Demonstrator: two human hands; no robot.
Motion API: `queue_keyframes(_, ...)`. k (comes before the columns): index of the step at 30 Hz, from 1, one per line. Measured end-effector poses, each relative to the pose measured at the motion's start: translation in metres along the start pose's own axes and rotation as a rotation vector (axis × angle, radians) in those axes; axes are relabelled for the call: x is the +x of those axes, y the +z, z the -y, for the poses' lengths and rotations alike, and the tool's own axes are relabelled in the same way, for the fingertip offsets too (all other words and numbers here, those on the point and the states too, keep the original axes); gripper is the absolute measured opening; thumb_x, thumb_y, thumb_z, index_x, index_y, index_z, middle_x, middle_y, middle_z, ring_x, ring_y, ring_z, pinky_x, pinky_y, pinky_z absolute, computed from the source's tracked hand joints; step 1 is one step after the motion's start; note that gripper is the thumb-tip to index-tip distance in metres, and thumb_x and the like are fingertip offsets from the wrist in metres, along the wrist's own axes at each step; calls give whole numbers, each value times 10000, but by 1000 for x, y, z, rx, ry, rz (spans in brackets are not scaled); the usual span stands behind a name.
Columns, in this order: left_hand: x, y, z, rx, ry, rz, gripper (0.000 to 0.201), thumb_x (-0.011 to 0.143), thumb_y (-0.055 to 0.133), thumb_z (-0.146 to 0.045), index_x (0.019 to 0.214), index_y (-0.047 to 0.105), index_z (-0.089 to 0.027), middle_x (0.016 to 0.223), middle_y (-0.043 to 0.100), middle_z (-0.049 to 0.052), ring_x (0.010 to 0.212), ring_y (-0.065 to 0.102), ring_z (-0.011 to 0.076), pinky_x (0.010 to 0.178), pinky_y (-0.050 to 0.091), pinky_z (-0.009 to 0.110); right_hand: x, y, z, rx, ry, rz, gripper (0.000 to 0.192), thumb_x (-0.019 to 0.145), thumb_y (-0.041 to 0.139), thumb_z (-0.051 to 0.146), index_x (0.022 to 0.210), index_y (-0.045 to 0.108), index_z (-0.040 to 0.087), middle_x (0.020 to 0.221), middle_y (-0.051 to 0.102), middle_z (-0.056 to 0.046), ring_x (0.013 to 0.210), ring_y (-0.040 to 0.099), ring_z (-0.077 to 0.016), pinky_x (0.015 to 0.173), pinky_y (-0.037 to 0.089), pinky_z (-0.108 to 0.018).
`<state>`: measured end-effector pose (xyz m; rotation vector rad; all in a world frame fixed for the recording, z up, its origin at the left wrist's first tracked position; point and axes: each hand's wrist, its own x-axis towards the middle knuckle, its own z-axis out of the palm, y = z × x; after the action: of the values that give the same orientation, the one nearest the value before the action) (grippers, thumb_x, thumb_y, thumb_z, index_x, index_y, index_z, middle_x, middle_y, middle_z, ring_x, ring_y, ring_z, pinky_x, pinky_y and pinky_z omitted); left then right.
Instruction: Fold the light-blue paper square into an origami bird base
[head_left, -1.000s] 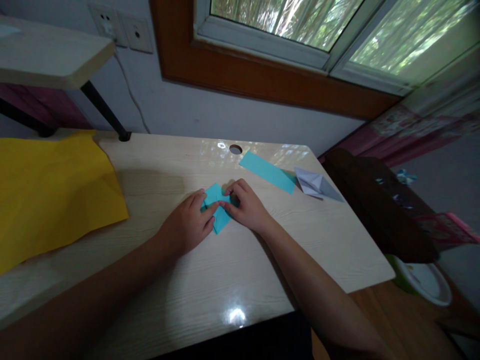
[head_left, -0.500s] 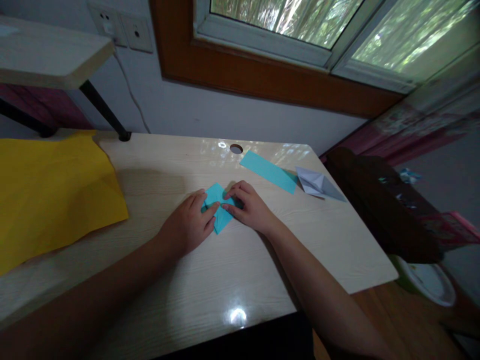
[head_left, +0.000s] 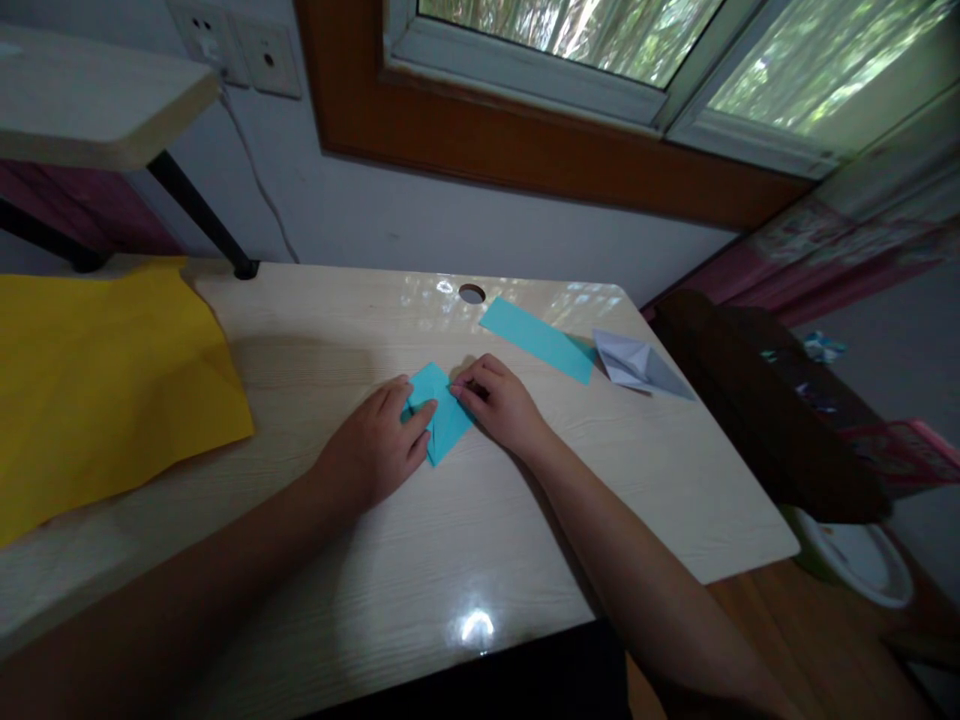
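A small folded sheet of turquoise paper lies on the table, with crease lines and a layered flap on its left part. My left hand rests on its left side, fingers spread and pressing it against the table. At the paper's upper right edge, my right hand pinches between thumb and index finger. The fingertips there cover that bit of the edge. Behind my right hand lies a flat turquoise paper strip. A folded white paper piece touches or nearly touches the strip's right end.
A large yellow sheet covers the left part of the pale wooden table. A raised shelf stands on black legs at the back left. The tabletop has a round hole near the wall. Beyond its right edge is a basin.
My right thumb and index finger have come together and moved slightly up along the paper's right edge. More of the paper's right part shows. My left hand stays in place.
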<state>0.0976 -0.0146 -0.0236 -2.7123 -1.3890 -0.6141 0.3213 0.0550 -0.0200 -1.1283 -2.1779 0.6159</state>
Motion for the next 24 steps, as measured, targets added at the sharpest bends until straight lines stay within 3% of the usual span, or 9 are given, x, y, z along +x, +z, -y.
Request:
queue_keyframes(6, 0, 2, 0, -29, -6, -19, 380, 959, 566, -236, 1322, 639, -150, 1338, 538, 194, 1320, 500, 353, 1106, 480, 542, 6, 6, 5, -88, 41, -1, 112, 930, 651, 247, 832, 629, 199, 864, 577, -32, 853, 568, -189, 769, 455, -313)
queue_keyframes(24, 1, 2, 1, -42, -13, 6, 439, 960, 562, -246, 1386, 607, -148, 1353, 542, 210, 1325, 503, 366, 1108, 478, 551, 8, 12, 7, -166, 35, -15, 119, 944, 617, 257, 838, 603, 203, 881, 581, -48, 872, 564, -206, 790, 457, -326)
